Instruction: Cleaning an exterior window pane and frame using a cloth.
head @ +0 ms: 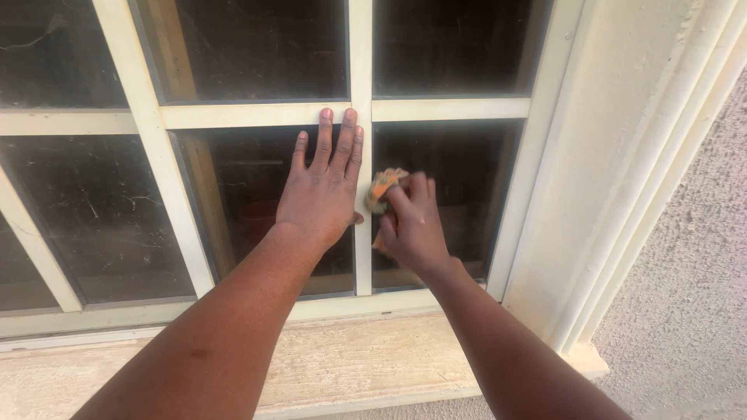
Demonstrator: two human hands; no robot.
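head view: near the centre of the frame the left hand [323,187] lies flat on the window pane [264,225], fingers spread a little, fingertips [326,115] touching the cream window bar [257,115]. just right of it, the right hand [415,225] is closed around an orange cloth [383,187], pressing it against the right pane [467,171] beside the upright bar [361,257]. a pale sill [350,365] runs along the bottom, a rough wall [685,295] at lower right.

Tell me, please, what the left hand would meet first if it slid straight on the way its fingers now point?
The left hand lies flat, fingers pointing up the window. Its fingertips already touch the cream-painted horizontal window bar, so that comes first; beyond it is the dark upper glass pane.
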